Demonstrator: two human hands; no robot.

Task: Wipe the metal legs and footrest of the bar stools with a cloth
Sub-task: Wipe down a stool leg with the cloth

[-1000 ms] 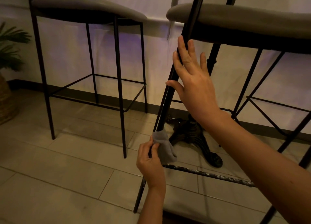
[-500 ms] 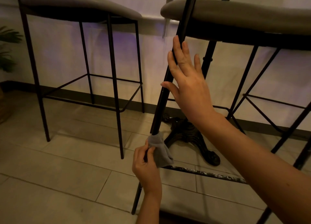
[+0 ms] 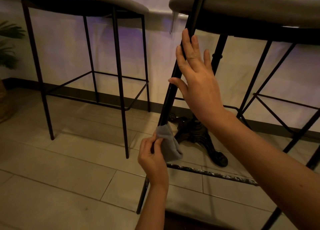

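We see the left hand [image 3: 152, 162] at six o'clock, its grip pinched around a grey cloth [image 3: 168, 144] wrapped about the near stool's black front leg [image 3: 170, 95], just above the scuffed footrest [image 3: 213, 173] that runs off toward four o'clock. The right hand [image 3: 197, 77], near the centre of the view, lies flat against the same leg higher up, fingers straight and spread, grasping nothing. At ten o'clock we see a second bar stool [image 3: 83, 5] standing well apart on the tiled floor [image 3: 60, 186], and behind the leg an ornate cast-iron table base [image 3: 204, 139].
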